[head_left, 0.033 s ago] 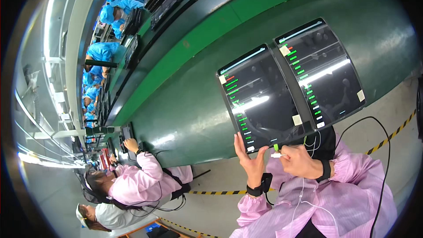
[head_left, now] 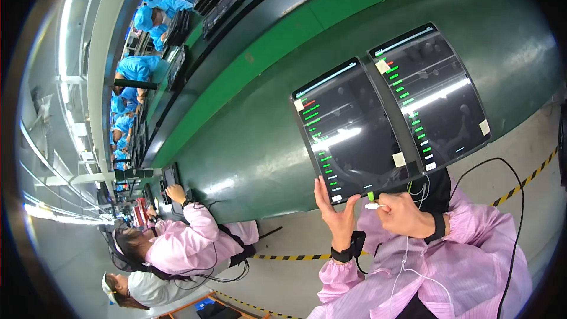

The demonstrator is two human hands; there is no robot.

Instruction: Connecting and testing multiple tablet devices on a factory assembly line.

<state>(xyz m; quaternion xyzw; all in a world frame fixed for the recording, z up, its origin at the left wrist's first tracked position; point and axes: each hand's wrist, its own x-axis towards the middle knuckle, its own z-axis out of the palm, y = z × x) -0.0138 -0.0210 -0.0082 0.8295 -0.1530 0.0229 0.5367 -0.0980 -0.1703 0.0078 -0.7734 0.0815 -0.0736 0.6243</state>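
Two dark tablets lie side by side on the green table, their screens lit with lists of mostly green text. My left hand [head_left: 338, 215] is at the near left corner of the left tablet [head_left: 354, 136], its fingers stretched along the side and the thumb spread against the near edge. Just right of it, my right hand [head_left: 404, 215] is closed around a white cable plug [head_left: 373, 205]. A small bright green piece [head_left: 371, 197] sits between the plug and the tablet's near edge; whether they join is unclear. The right tablet [head_left: 434, 100] is untouched.
Pale stickers mark both screens. A white cord [head_left: 404, 260] hangs over my pink smock, and a black cable [head_left: 520, 201] curves at right. Left along the green table [head_left: 260, 142], a person in pink [head_left: 183, 236] works. People in blue [head_left: 139, 70] sit at the far line.
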